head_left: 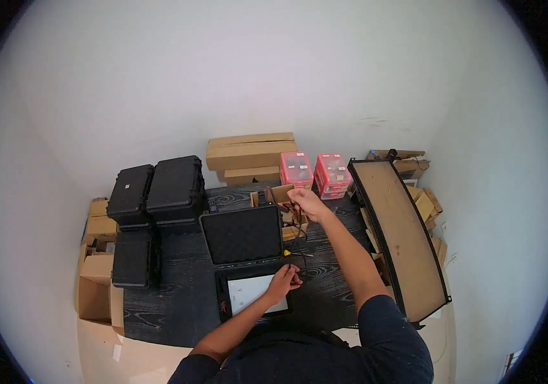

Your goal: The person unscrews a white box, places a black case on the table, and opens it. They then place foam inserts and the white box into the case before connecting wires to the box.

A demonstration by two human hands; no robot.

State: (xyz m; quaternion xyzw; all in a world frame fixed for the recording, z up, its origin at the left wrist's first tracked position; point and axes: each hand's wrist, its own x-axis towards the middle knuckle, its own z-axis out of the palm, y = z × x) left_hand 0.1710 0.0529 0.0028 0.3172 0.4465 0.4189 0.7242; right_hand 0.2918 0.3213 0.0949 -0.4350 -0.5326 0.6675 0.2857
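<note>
My right hand (308,203) is raised over a small open cardboard box (296,234), closed around a bunch of thin dark cable (298,217). The cable hangs in loops below the fingers. Lower down, my left hand (283,283) is closed in a pinch at the right edge of an open black hard case (221,281). A thin dark strand seems to run to its fingertips, probably the same cable. The case's foam-lined lid (242,235) stands raised behind, and a white panel (243,292) with small marks lies in its base. A small yellow piece (286,253) lies beside the lid.
Closed black hard cases (176,185) are stacked at left. Long cardboard boxes (251,152) and two pink-framed drawer units (333,173) stand along the back. A large black-framed panel (402,237) leans at right. An open carton (98,297) stands beside the dark wood-grain table (178,269).
</note>
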